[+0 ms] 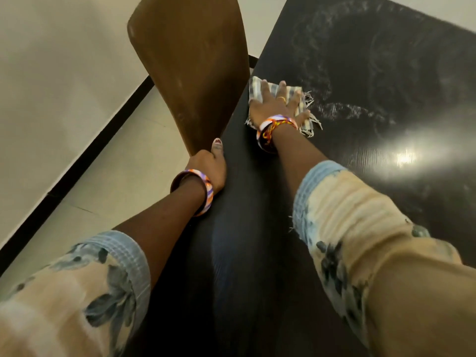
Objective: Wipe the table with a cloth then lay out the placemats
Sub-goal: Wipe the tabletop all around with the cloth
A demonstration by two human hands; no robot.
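The striped cloth [280, 104] lies at the table's [386, 99] left edge, pinned flat under the right hand [277, 103], fingers spread. Unwiped streaks stretch rightward. The left hand [208, 168] grips that edge nearer, beside the chair [190, 73].

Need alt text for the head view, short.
A person's right hand presses a striped, fringed cloth flat on a dark table marked with wipe streaks. The left hand grips the table's near edge beside a brown chair back.
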